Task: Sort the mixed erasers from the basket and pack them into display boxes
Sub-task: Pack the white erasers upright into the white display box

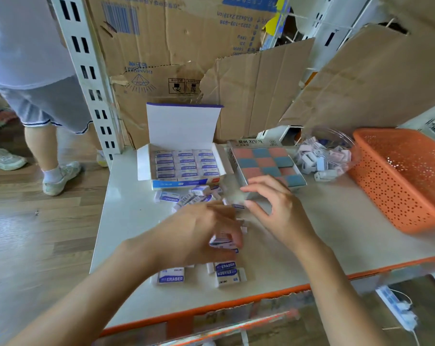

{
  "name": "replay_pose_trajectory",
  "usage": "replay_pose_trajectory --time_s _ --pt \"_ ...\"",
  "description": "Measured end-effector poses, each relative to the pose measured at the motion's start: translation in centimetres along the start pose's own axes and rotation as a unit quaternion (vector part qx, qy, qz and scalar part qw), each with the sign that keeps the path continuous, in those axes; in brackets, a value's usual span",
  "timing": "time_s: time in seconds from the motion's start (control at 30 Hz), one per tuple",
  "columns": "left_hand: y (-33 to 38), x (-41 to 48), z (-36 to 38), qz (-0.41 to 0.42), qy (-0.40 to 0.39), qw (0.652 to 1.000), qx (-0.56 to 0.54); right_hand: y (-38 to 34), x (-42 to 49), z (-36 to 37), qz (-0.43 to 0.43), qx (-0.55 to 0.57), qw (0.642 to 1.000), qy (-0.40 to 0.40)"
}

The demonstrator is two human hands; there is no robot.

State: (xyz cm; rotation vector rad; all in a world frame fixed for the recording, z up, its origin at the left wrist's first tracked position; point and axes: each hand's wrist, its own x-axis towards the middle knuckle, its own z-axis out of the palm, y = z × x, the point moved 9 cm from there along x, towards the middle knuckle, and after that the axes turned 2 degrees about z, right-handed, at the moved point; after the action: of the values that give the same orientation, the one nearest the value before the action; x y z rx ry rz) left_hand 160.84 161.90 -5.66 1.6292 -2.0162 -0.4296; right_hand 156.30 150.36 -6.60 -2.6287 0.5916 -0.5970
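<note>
Fingers (232, 233) of the left hand (199, 231) curl round a small stack of white-and-blue erasers (222, 242) just above the desk (311, 245). The right hand (278, 208) is loosely spread beside a blurred piece, its hold unclear. The open display box (176, 184) lies straight ahead, nearer the left hand, and its rows and the stack both look to run crosswise, so little turning seems needed.

Both bare forearms reach in over the near edge of the counter (336, 233) and converge toward its middle. The left grip (201, 233) lies palm down, fingers curled round a white-and-blue eraser (222, 240). The right grip (273, 206), just beyond, has loosely curved fingers, thumb and forefinger pointing left; blur hides any pinch.
</note>
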Motion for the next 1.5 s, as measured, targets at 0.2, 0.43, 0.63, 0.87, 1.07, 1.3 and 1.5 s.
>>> replay_pose_trajectory --time_s 0.2,0.43,0.63,0.87,1.07,1.3,1.5 --pt "1.2 -0.3 2.1 0.020 -0.046 0.998 0.045 0.4 -1.9 -0.3 0.019 -0.013 0.999 0.022" --pt "2.0 -0.1 3.1 0.025 -0.035 0.991 0.123 0.1 -2.5 -0.2 0.016 0.000 1.000 0.024" --pt "1.6 -0.1 1.1 -0.016 0.016 0.999 -0.045 -0.9 -2.5 -0.8 0.010 0.068 0.998 0.016" --pt "-2.7 -0.9 -3.1 -0.148 0.222 0.937 -0.224 -3.5 -2.2 -0.2 0.079 0.341 0.936 -0.046" --pt "-5.4 -1.6 -3.9 -0.248 0.322 0.840 -0.360 -6.2 -1.7 0.3 0.055 0.331 0.942 -0.031" --pt "-6.9 -1.6 -3.8 -0.287 0.314 0.804 -0.416 -6.3 -0.1 -1.1 -0.016 0.120 0.984 0.130" --pt "-9.2 -2.0 -6.7 -0.290 0.274 0.917 0.007 -4.1 5.3 -0.7 0.008 -0.035 0.998 0.042"
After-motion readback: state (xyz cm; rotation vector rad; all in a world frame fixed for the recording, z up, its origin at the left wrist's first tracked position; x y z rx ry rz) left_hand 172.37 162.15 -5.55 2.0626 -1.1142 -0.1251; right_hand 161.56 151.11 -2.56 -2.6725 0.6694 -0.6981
